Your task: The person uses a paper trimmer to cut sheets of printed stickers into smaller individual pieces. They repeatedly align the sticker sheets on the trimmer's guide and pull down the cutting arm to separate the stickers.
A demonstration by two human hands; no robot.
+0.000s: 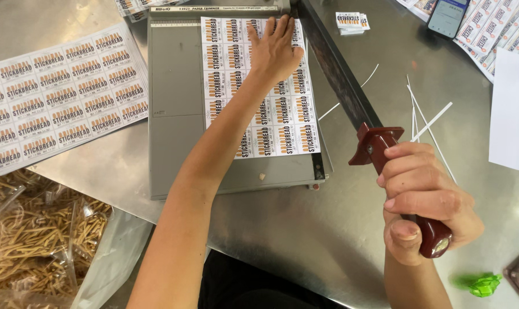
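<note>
- The left hand (275,48) lies flat, fingers spread wide, on a printed label sheet (259,109) resting on the grey paper trimmer (176,114) near the far edge of the bench (305,229). The sheet's right margin lies along the trimmer's cutting edge.
- The right hand (422,200) is wrapped tight around the dark red handle (385,149) of the raised blade arm (337,74), which slopes up from its pivot at the trimmer's far right corner.
- Biggest hazard, as I judge it: the left fingertips sit close to the cutting edge. If they creep right, the blade could catch them.
- The sheet is pinned only at its far end. The near end, toward the trimmer's near right corner, looks free, so it could swing under the blade's drag and give a crooked cut through the printed labels.
- Thin white offcut strips (425,123) lie on the bench just right of the blade. One drifting back under the edge could lift or skew the sheet.
- Another label sheet (59,94) lies near the bench's left edge, well clear of the blade.
- A phone (447,16) lies near the far right corner, apart from the work.
</note>
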